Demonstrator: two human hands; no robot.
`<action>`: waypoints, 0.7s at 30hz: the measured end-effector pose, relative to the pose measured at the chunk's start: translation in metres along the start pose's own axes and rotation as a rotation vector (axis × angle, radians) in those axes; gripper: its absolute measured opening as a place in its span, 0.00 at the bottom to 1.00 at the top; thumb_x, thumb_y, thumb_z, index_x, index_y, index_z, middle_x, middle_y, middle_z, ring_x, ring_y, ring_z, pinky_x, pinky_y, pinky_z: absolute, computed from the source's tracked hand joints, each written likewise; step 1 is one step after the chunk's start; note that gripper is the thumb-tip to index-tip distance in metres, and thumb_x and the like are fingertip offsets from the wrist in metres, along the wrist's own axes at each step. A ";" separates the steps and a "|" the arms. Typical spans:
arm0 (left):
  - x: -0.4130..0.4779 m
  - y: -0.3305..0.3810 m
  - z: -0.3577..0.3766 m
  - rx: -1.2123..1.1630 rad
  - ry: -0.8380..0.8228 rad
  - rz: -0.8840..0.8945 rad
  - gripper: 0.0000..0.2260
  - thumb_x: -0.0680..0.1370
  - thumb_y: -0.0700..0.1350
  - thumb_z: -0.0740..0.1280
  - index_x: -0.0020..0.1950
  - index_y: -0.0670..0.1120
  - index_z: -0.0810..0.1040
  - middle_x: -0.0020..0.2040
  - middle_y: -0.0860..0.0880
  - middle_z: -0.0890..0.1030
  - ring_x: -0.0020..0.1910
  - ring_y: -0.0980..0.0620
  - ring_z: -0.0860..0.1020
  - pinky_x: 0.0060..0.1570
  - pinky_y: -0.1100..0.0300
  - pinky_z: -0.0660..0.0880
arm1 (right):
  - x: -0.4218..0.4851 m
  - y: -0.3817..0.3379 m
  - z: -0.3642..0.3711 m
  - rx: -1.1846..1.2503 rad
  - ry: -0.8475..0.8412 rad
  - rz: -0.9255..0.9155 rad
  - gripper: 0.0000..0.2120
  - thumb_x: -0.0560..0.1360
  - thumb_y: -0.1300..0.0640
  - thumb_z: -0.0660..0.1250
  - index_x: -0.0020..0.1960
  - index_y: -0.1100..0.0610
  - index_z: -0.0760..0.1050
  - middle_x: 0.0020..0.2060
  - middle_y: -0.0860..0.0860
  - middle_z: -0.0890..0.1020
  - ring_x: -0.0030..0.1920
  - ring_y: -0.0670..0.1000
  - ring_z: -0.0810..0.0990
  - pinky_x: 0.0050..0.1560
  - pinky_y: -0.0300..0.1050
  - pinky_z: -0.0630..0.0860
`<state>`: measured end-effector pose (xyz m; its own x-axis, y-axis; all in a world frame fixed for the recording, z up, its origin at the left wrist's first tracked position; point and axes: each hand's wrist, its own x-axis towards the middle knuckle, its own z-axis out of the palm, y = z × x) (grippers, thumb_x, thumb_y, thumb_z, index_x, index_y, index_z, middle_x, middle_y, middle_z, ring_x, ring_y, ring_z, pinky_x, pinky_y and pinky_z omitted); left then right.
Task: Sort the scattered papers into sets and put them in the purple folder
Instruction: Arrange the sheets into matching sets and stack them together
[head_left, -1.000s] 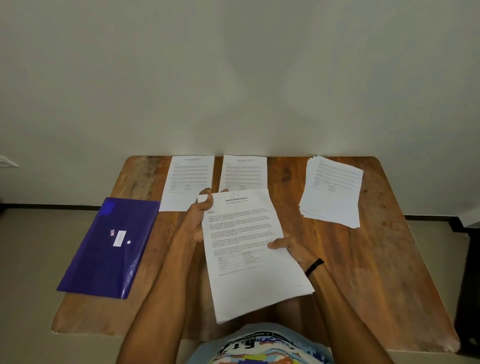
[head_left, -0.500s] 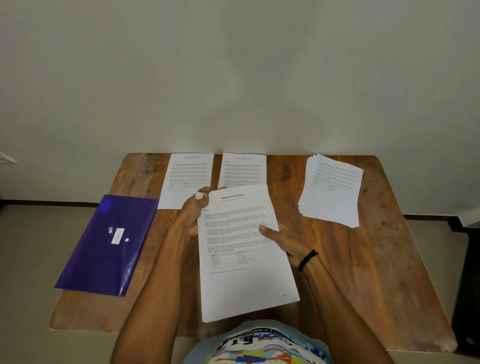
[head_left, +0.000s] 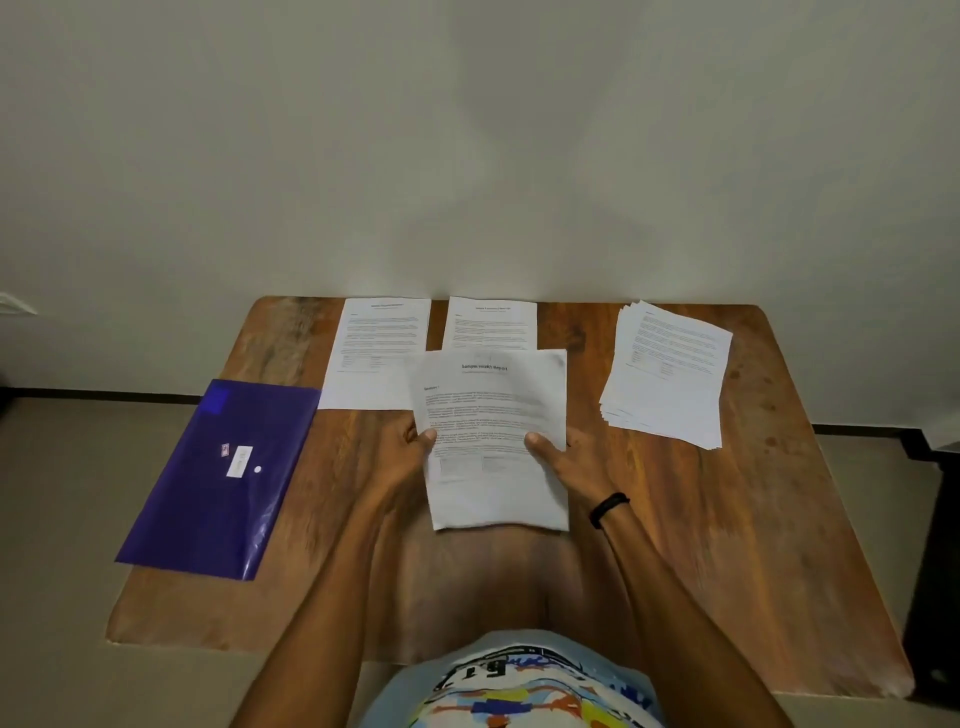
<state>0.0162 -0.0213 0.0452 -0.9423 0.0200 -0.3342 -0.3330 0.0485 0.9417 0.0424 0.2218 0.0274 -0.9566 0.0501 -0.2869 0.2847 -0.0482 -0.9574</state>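
A printed report sheet is held over the middle of the wooden table. My left hand grips its left edge and my right hand grips its right edge, thumbs on top. Its far end overlaps a sheet lying at the back centre. Another single sheet lies at the back left. A loose stack of several papers sits at the back right. The purple folder lies shut at the table's left edge, partly overhanging it.
The table stands against a plain wall. A black band is on my right wrist. Bare wood shows in front of the stack on the right and near the front edge.
The held sheet has moved away from me toward the back centre and lies flatter. My left hand slid from its top corner down to mid-edge; my right hand shifted with it.
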 end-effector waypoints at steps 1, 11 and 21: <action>-0.001 -0.012 0.004 0.056 0.071 0.038 0.08 0.82 0.39 0.64 0.60 0.44 0.79 0.51 0.50 0.85 0.50 0.52 0.84 0.48 0.60 0.82 | 0.002 0.005 0.000 -0.035 0.001 0.019 0.10 0.76 0.56 0.72 0.58 0.55 0.80 0.53 0.50 0.86 0.55 0.54 0.85 0.51 0.46 0.83; -0.006 -0.072 -0.021 0.558 0.055 0.038 0.18 0.78 0.69 0.58 0.64 0.64 0.69 0.56 0.56 0.76 0.53 0.58 0.77 0.60 0.49 0.77 | 0.002 0.051 0.008 -0.289 0.096 0.049 0.12 0.74 0.59 0.75 0.55 0.48 0.77 0.50 0.49 0.83 0.53 0.52 0.82 0.53 0.53 0.82; 0.031 -0.065 -0.040 0.099 -1.141 -0.468 0.13 0.83 0.51 0.61 0.67 0.56 0.74 0.59 0.56 0.79 0.57 0.56 0.77 0.65 0.56 0.75 | -0.007 0.066 0.012 -0.412 0.139 0.099 0.13 0.77 0.59 0.72 0.60 0.62 0.80 0.48 0.54 0.84 0.49 0.53 0.82 0.54 0.51 0.81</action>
<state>0.0070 -0.0635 -0.0247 -0.1475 0.8368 -0.5273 -0.5785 0.3594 0.7322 0.0671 0.2067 -0.0331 -0.9140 0.2006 -0.3526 0.4025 0.3402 -0.8499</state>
